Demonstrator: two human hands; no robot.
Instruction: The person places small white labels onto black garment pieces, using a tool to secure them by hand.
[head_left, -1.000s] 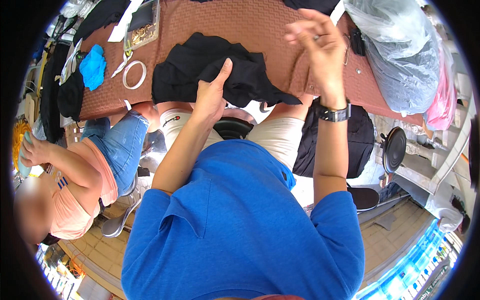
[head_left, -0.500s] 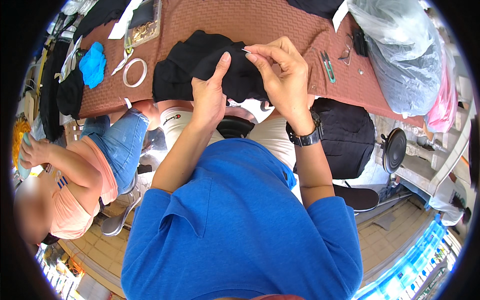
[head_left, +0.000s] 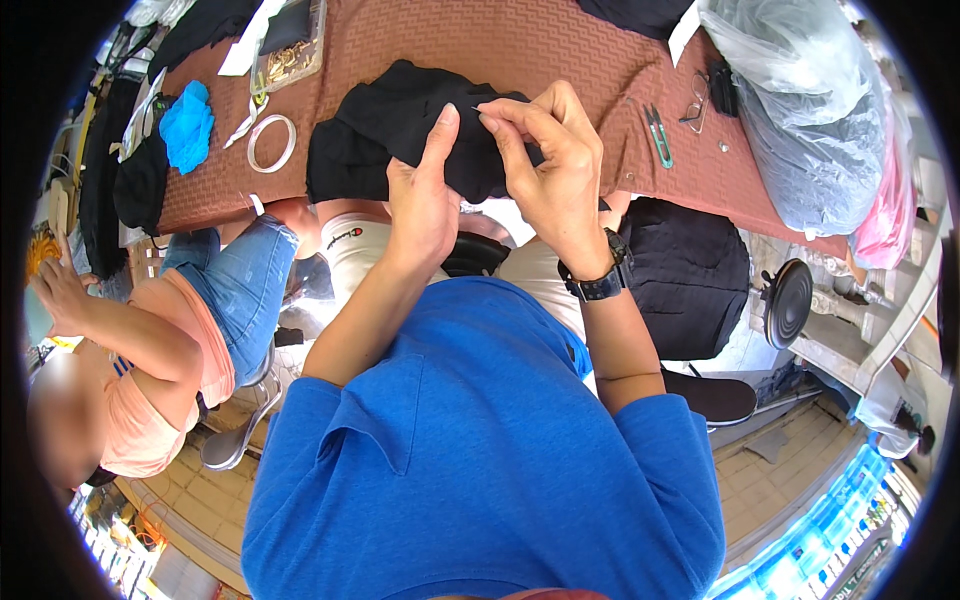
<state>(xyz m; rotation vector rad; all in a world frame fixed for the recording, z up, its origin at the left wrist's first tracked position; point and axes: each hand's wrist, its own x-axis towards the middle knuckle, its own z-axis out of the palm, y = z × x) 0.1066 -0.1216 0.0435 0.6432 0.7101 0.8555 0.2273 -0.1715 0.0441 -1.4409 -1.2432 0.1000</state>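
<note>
A black cloth (head_left: 385,135) lies bunched on the brown textured table (head_left: 480,45), its near edge hanging over the table's front. My left hand (head_left: 425,195) holds a fold of the cloth, thumb up against it. My right hand (head_left: 545,160), with a black watch on the wrist, pinches a thin needle (head_left: 478,109) at the cloth's top fold, fingertips almost touching my left thumb. Both forearms rise from my blue shirt.
Green thread snips (head_left: 657,135), glasses (head_left: 697,100) and a large clear plastic bag (head_left: 800,110) lie to the right. A white ring (head_left: 271,143), blue cloth (head_left: 187,130) and a clear box (head_left: 290,45) sit left. Another person in a peach top (head_left: 150,380) sits at left. A black bag (head_left: 690,275) hangs below the table.
My right hand came down from high over the table to the cloth and now pinches the needle at the fold. My left hand kept its hold on the cloth.
</note>
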